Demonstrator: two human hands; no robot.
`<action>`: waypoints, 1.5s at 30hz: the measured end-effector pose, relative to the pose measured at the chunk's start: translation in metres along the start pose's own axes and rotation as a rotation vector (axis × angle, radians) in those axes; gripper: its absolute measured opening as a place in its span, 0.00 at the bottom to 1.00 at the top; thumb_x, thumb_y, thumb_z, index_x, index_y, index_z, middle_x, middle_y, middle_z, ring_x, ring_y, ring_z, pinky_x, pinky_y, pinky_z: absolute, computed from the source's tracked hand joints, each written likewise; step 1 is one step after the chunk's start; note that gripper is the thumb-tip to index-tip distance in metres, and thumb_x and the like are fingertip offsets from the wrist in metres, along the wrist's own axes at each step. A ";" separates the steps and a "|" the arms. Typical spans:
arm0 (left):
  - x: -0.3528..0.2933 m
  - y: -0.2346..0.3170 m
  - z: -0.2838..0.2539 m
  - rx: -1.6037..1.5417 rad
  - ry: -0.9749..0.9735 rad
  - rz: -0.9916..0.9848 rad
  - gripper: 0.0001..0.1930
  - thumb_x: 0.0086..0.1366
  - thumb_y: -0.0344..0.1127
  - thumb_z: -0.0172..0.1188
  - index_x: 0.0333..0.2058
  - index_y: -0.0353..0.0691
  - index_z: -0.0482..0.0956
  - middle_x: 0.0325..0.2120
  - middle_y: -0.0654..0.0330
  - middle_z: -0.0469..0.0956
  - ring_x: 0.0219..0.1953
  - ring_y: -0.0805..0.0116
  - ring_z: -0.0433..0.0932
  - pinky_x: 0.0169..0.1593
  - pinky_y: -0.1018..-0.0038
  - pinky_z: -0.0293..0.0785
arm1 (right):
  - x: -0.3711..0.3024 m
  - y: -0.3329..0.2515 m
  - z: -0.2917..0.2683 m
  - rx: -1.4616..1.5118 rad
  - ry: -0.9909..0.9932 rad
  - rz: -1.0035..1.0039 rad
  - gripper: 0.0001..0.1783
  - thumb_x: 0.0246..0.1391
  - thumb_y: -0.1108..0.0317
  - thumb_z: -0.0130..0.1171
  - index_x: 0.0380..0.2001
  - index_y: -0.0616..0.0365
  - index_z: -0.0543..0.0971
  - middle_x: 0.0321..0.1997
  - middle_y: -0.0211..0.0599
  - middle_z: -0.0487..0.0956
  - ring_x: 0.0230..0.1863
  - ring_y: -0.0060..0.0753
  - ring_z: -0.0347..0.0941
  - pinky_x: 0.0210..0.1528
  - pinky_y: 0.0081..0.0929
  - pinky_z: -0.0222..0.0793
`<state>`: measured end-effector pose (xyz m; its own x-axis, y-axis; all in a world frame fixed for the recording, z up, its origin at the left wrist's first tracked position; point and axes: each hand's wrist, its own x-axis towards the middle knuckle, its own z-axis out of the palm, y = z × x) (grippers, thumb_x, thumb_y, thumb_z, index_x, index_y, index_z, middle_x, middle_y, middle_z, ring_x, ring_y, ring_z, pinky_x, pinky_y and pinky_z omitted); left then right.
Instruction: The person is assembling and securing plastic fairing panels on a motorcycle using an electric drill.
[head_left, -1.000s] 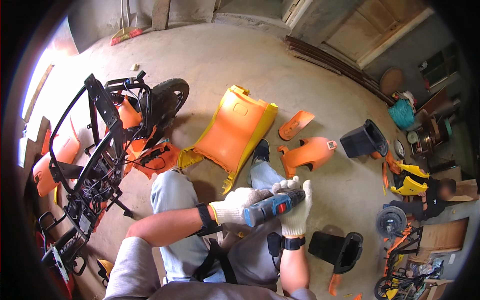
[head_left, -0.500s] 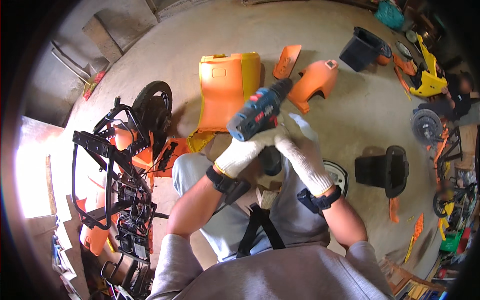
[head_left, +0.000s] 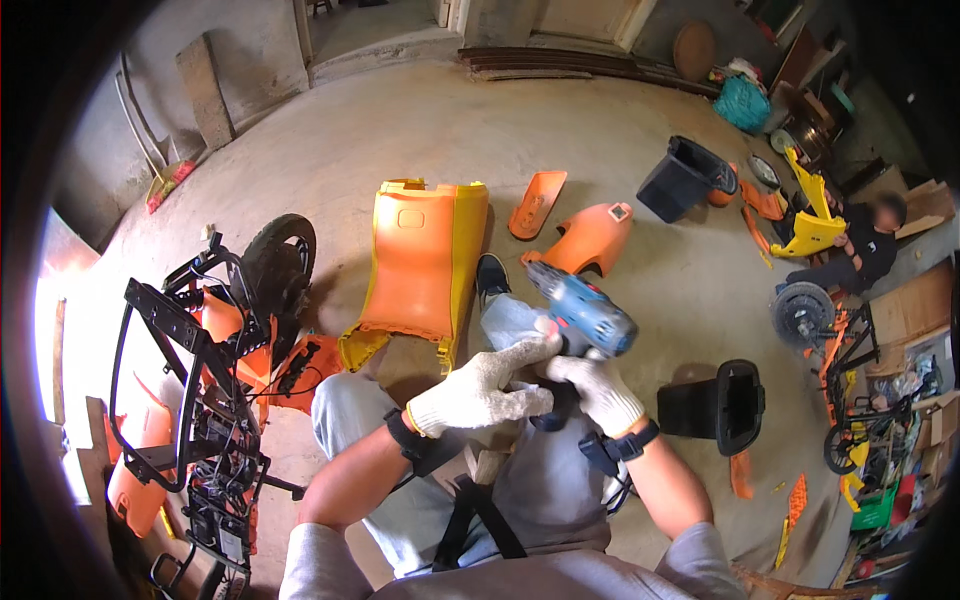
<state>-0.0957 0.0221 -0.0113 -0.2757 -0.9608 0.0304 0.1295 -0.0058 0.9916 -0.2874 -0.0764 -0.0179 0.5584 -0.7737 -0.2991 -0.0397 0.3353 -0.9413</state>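
Observation:
A blue and black cordless drill (head_left: pixel 590 315) is held above my knees, its dark front end tilted to the upper left. My right hand (head_left: pixel 602 395), in a white knit glove, is closed around the drill's grip. Just left of it, my gloved left hand (head_left: pixel 485 392) has thumb and fingers apart and partly bent. Its fingertips reach the drill's near side; whether they touch is hard to tell. The drill's lower end is partly hidden behind the hands.
Left of me stands a stripped black vehicle frame (head_left: pixel 205 400) with a wheel. Ahead lie an orange and yellow panel (head_left: pixel 415 260), an orange fender (head_left: pixel 590 240) and black bins (head_left: pixel 685 180). At right, a person (head_left: pixel 870 240) sits beside yellow parts.
The drill has swung round, its front end going from upper right to upper left. My left hand has come off the drill's body and opened. The view has tilted up.

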 end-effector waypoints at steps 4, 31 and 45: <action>0.017 0.003 0.001 -0.259 0.124 0.016 0.16 0.71 0.37 0.61 0.50 0.30 0.81 0.43 0.58 0.83 0.46 0.72 0.79 0.54 0.73 0.76 | -0.021 -0.007 -0.023 0.170 0.060 0.123 0.20 0.49 0.77 0.68 0.48 0.62 0.80 0.40 0.35 0.83 0.39 0.30 0.81 0.44 0.32 0.78; 0.171 -0.059 -0.279 1.560 0.547 -0.352 0.37 0.53 0.58 0.64 0.61 0.49 0.72 0.55 0.50 0.77 0.63 0.52 0.71 0.66 0.52 0.63 | -0.162 0.156 -0.146 -0.512 0.490 0.549 0.31 0.46 0.69 0.69 0.57 0.57 0.76 0.43 0.37 0.83 0.41 0.32 0.81 0.43 0.34 0.78; 0.185 -0.044 -0.231 1.313 0.442 -0.500 0.42 0.38 0.59 0.79 0.47 0.35 0.77 0.42 0.49 0.79 0.47 0.51 0.79 0.51 0.60 0.76 | -0.191 0.148 -0.154 -0.871 0.531 0.315 0.30 0.43 0.57 0.75 0.50 0.55 0.78 0.38 0.44 0.85 0.41 0.48 0.84 0.43 0.39 0.79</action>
<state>0.0678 -0.2194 -0.0782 0.3074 -0.9407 -0.1432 -0.8939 -0.3371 0.2955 -0.5279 0.0384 -0.1245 -0.0047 -0.9248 -0.3803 -0.8151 0.2239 -0.5343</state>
